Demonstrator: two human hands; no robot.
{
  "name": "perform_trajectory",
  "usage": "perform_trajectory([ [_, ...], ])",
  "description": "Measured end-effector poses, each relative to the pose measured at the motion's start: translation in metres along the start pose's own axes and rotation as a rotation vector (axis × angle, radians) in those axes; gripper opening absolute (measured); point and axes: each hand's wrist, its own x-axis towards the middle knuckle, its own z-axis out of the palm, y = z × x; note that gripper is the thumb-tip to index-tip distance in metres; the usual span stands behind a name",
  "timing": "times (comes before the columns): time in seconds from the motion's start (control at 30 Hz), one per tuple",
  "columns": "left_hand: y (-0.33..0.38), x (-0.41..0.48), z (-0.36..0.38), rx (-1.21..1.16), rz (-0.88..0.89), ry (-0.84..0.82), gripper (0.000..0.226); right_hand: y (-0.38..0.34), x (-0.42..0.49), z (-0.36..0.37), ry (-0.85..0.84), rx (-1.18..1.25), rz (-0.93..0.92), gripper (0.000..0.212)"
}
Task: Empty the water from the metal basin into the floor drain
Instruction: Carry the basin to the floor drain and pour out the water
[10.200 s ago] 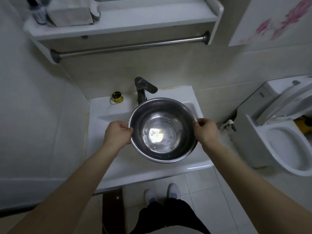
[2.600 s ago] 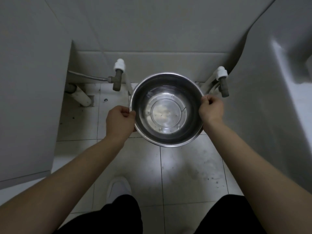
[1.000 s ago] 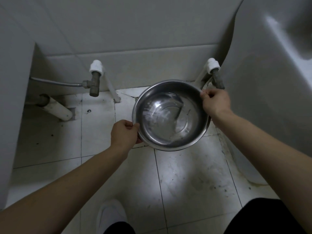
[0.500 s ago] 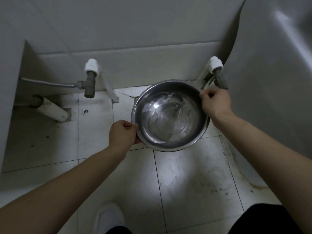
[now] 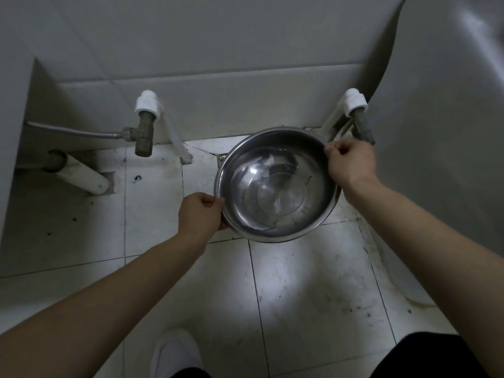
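Note:
A round metal basin (image 5: 275,186) with a little water pooled toward its near left side hangs low over the tiled floor, tilted. My left hand (image 5: 200,215) grips its near left rim. My right hand (image 5: 350,163) pinches the far right rim, higher up. A corner of the square floor drain (image 5: 221,158) shows just past the basin's far left edge; the basin hides the rest of it.
A water valve (image 5: 144,126) with a hose juts from the back wall at left, above a white waste pipe (image 5: 81,175). A second valve (image 5: 357,115) stands by my right hand. The toilet base (image 5: 436,159) fills the right side. My white shoe (image 5: 174,353) is below.
Carried from the sink, the basin has come down near the floor by the back wall. Over the last second it tilted and the water slid to the near left side.

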Motion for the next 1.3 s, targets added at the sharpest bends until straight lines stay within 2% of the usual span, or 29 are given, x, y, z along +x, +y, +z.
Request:
perform_trajectory([
  [0.43,-0.003,0.009,0.002,0.014,-0.019,-0.001,0.014,-0.003,0.004,0.006,0.025,0.0,0.003,0.018],
  [0.8,-0.006,0.02,0.005,0.024,-0.051,0.0,0.014,-0.004,0.006,0.013,0.035,-0.004,-0.013,0.024],
  [1.0,-0.008,0.025,0.005,0.027,-0.058,0.01,0.015,-0.003,0.011,0.02,0.04,-0.002,-0.003,0.019],
  [1.1,-0.008,0.027,0.005,0.023,-0.058,0.016,0.015,-0.002,0.012,0.023,0.034,0.002,0.001,0.024],
  [1.3,-0.01,0.029,0.006,0.032,-0.073,0.004,0.016,-0.005,0.012,0.026,0.014,0.006,0.01,0.018],
])
